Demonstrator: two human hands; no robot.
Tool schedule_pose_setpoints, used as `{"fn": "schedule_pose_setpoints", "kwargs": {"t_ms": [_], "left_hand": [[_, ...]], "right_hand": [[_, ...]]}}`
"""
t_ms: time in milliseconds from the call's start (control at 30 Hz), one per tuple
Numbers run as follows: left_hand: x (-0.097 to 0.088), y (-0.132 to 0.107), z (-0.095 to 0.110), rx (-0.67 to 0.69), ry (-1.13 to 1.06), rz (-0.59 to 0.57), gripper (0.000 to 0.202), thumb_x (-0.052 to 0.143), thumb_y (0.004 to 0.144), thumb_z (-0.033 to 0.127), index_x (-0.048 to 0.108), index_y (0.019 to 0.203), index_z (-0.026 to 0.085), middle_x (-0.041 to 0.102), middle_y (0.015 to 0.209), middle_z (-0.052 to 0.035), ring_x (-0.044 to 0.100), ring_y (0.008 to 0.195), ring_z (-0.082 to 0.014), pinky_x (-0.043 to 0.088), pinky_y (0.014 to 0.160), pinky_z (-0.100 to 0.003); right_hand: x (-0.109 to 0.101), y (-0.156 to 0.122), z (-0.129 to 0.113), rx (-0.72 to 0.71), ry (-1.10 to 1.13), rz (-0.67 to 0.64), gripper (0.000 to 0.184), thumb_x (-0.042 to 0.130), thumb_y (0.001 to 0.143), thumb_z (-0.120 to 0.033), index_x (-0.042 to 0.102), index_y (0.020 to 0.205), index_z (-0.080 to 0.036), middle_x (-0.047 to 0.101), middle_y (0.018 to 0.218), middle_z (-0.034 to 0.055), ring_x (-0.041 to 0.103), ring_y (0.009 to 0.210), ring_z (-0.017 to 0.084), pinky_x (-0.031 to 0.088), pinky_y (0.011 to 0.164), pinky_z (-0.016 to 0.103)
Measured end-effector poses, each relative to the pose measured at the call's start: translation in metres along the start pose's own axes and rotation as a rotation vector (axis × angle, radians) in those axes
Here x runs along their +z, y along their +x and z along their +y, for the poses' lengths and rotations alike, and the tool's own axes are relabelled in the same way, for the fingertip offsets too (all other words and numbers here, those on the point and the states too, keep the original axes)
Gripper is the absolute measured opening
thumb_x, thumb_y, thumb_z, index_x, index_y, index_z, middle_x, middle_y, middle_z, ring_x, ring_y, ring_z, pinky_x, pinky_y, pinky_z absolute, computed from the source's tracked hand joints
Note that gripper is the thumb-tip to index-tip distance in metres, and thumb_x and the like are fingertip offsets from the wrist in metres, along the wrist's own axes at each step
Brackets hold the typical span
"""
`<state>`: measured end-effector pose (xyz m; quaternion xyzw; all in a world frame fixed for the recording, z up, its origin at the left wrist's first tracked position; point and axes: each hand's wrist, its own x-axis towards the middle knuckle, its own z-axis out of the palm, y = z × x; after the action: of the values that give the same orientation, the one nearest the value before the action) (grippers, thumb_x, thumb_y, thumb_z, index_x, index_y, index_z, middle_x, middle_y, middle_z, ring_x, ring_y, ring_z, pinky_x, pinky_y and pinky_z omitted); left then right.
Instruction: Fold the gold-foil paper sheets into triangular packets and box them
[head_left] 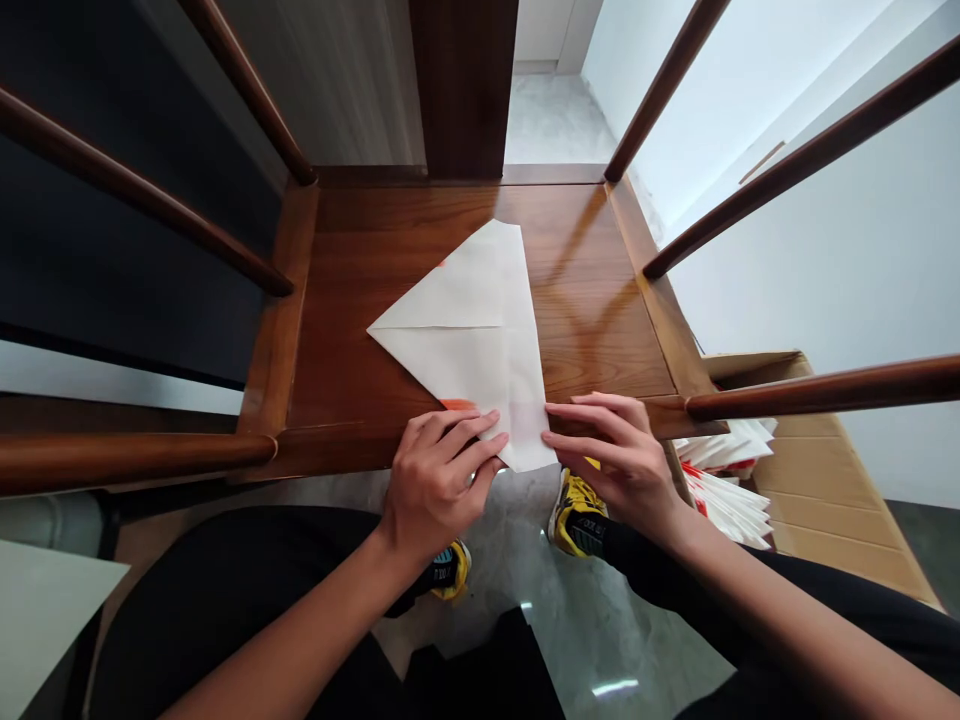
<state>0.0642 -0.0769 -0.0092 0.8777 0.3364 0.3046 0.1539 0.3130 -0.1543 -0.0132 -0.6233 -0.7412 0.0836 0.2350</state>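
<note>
A folded sheet of white paper (pixel 465 340) lies on the polished wooden seat of a stool (pixel 592 300), with a pointed flap reaching left. Orange print shows at its edges. My left hand (pixel 442 475) rests its fingers over the paper's near left edge. My right hand (pixel 619 460) comes in from the right, its fingertips against the near right edge. The paper's near end sticks out past the seat's front edge between my hands. Part of the paper is hidden under my left fingers.
Dark wooden rails (pixel 817 390) surround the seat on all sides. A cardboard box (pixel 817 500) at the right holds stacks of white-and-red paper (pixel 724 505). My black-clad legs and yellow sneakers (pixel 576 515) are below the seat, above a grey stone floor (pixel 555 120).
</note>
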Motion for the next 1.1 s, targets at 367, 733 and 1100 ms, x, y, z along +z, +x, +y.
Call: {"fn": "schedule_pose_setpoints", "kwargs": {"t_ms": [367,733,1100], "left_hand": [[0.005,0.019,0.010,-0.332,-0.024,0.013,0.020,0.072,0.098,0.033,0.071,0.082,0.023,0.072,0.129,-0.0027,0.063,0.100,-0.0233,0.050,0.092,-0.045],[0.011,0.021,0.008,-0.338,0.077,0.016,0.024,0.070,0.098,0.033,0.064,0.078,0.020,0.063,0.141,-0.0069,0.061,0.104,-0.0263,0.052,0.096,-0.046],[0.012,0.023,0.009,-0.335,0.188,0.013,0.031,0.077,0.093,0.034,0.059,0.071,0.022,0.055,0.156,-0.0054,0.057,0.117,-0.0338,0.050,0.095,-0.055]], "right_hand": [[-0.003,0.017,-0.009,0.277,-0.034,0.029,0.038,0.062,0.094,-0.069,0.084,0.089,-0.038,0.062,0.121,0.0093,0.055,0.115,0.037,0.048,0.091,0.062],[-0.005,0.032,-0.023,0.545,0.110,-0.010,0.047,0.070,0.086,-0.073,0.079,0.071,-0.030,0.062,0.121,0.0076,0.051,0.118,0.036,0.036,0.099,0.061],[0.007,0.017,-0.038,0.189,-0.180,0.035,0.037,0.063,0.102,-0.043,0.066,0.134,-0.026,0.060,0.149,0.0105,0.053,0.133,0.033,0.036,0.111,0.054]]}}
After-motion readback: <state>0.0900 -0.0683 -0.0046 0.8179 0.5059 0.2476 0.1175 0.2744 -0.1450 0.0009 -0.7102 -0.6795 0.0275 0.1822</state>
